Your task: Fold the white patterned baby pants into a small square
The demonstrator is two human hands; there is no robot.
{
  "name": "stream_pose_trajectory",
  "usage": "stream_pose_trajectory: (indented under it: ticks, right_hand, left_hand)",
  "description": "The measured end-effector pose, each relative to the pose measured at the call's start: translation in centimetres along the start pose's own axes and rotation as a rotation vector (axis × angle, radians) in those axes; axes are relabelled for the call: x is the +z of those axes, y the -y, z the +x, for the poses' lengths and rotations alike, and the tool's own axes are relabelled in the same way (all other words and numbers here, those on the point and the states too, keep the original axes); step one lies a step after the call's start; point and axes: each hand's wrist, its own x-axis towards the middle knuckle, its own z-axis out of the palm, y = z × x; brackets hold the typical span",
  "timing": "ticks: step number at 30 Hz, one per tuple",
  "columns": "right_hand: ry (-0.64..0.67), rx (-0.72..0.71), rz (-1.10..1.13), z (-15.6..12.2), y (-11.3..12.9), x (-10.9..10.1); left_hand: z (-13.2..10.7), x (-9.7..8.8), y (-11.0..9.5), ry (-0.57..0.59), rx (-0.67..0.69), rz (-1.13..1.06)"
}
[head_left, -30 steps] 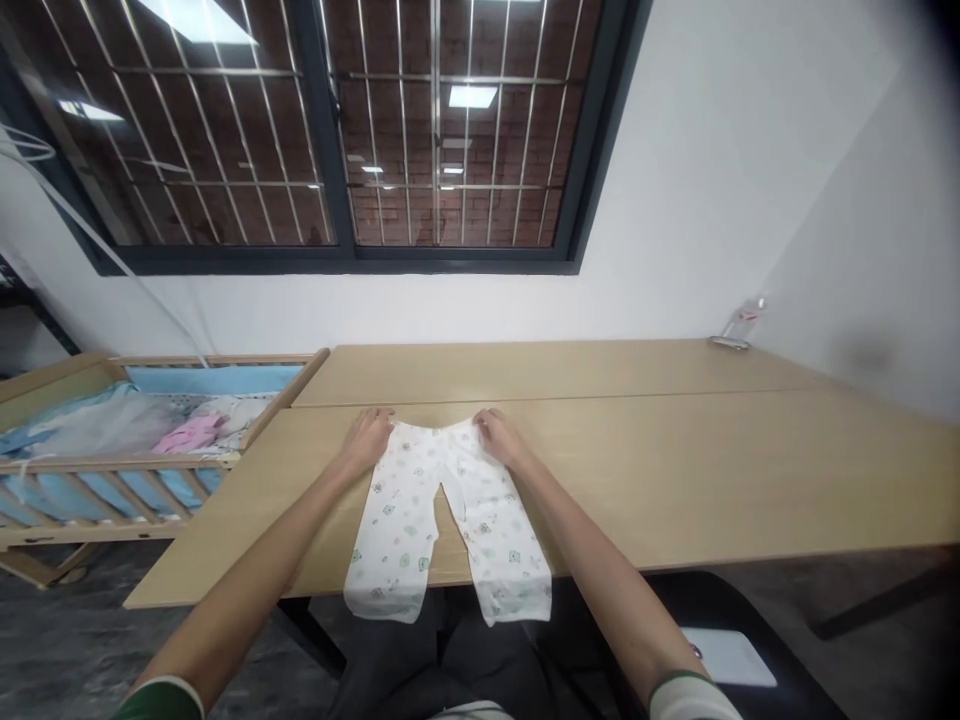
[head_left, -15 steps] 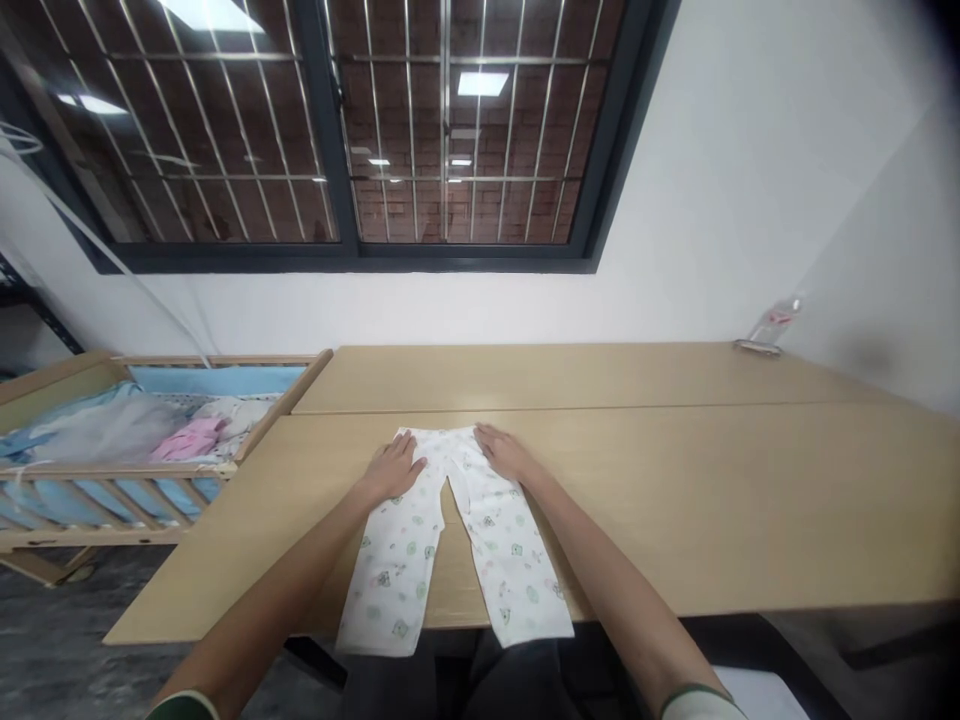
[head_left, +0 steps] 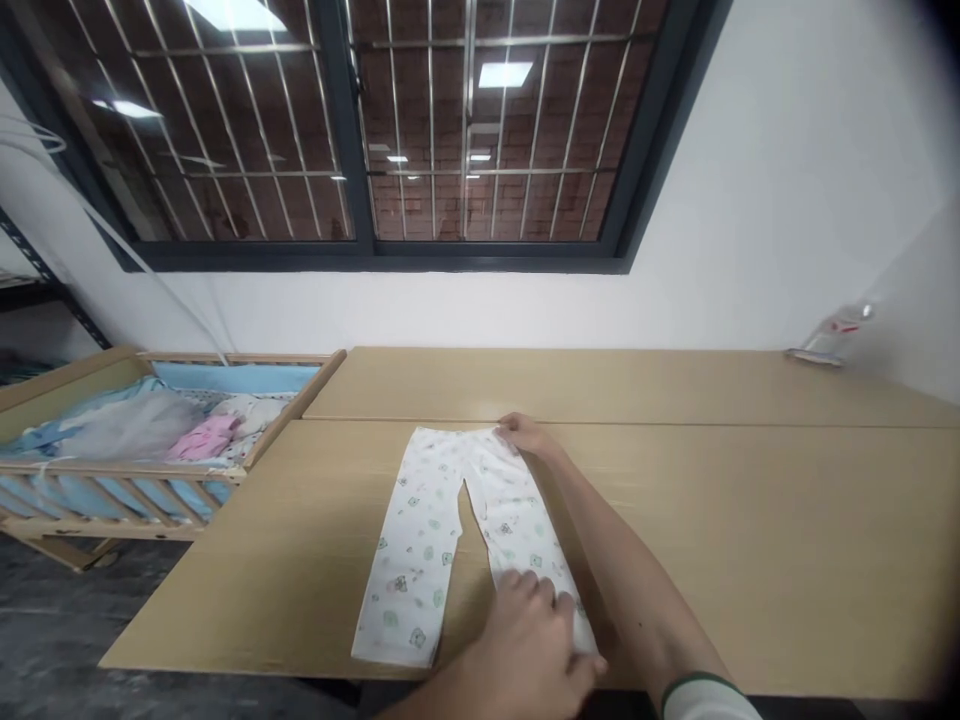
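A pair of small white trousers with a green and grey print lies spread flat on the wooden table, waistband away from me and legs towards me. My right hand is at the right corner of the waistband, its fingers closed on the cloth there. Crossing over in front, my left hand is above the lower part of the right leg and covers much of it. Its fingers bend downward with the thumb out to the right; the fingertips are hidden and slightly blurred.
The light wooden table reaches to the white wall under a barred window. A wooden cot with blue lining and a pink cloth stands at the left. At the far right back is a clear plastic bottle.
My left hand has left the waistband's left side and moved towards me and right, over the right leg. My right hand remains at the waistband corner. The view has shifted slightly.
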Motion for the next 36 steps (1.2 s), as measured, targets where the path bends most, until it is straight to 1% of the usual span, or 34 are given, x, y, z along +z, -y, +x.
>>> stream_pose_trajectory:
  ticks: [1,3,6,10,12,14,16,19,22,24,26,28,31,33,36]
  right_hand:
    - [0.014,0.016,-0.005,0.2,0.1,-0.2]
    - [0.055,0.039,-0.007,0.4,0.2,-0.7]
    - [0.100,0.061,0.017,0.4,0.3,-1.0]
    - [0.091,0.067,0.064,-0.2,0.9,-0.9]
    - [0.081,0.066,0.103,-0.7,1.6,-0.8]
    - [0.074,0.064,0.146,-1.2,2.6,-0.6]
    - [0.063,0.063,0.183,-1.5,3.9,-0.2]
    - [0.033,0.057,0.220,-1.5,6.3,0.8]
    - [-0.003,0.039,0.228,-0.9,8.6,2.6]
    - [-0.027,0.023,0.212,-0.6,9.8,4.2]
    - [-0.044,0.008,0.180,-0.3,10.8,6.0]
    - [-0.054,0.001,0.133,-0.1,11.4,8.1]
    - [-0.070,-0.008,0.036,0.2,11.8,11.3]
    - [-0.080,-0.017,-0.042,0.5,11.8,13.3]
    - [-0.075,-0.019,-0.159,0.8,11.4,15.8]
  left_hand:
    - [0.0,1.1,-1.0,0.040,-0.039,-0.026]
    - [0.5,2.6,-1.8,0.094,-0.127,-0.077]
    - [1.5,3.2,-1.4,0.108,-0.209,-0.125]
    - [2.0,2.5,-1.0,0.089,-0.188,-0.084]
    - [1.5,1.8,-0.9,0.080,-0.177,-0.063]
    - [0.6,1.0,-0.8,0.052,-0.187,-0.109]
    - [-0.6,0.0,-0.5,-0.018,-0.222,-0.247]
    - [-3.1,-1.1,0.5,-0.167,-0.283,-0.591]
    - [-6.0,-1.6,1.8,-0.298,-0.339,-0.880]
    - [-8.2,-1.4,2.9,-0.353,-0.410,-0.968]
    - [-10.3,-1.0,4.2,-0.383,-0.491,-0.995]
    - [-12.2,-0.6,5.6,-0.412,-0.564,-0.972]
    - [-14.3,0.2,7.6,-0.473,-0.662,-0.829]
    - [-15.2,0.6,8.8,-0.521,-0.713,-0.702]
    - [-16.2,1.4,10.1,-0.547,-0.747,-0.529]
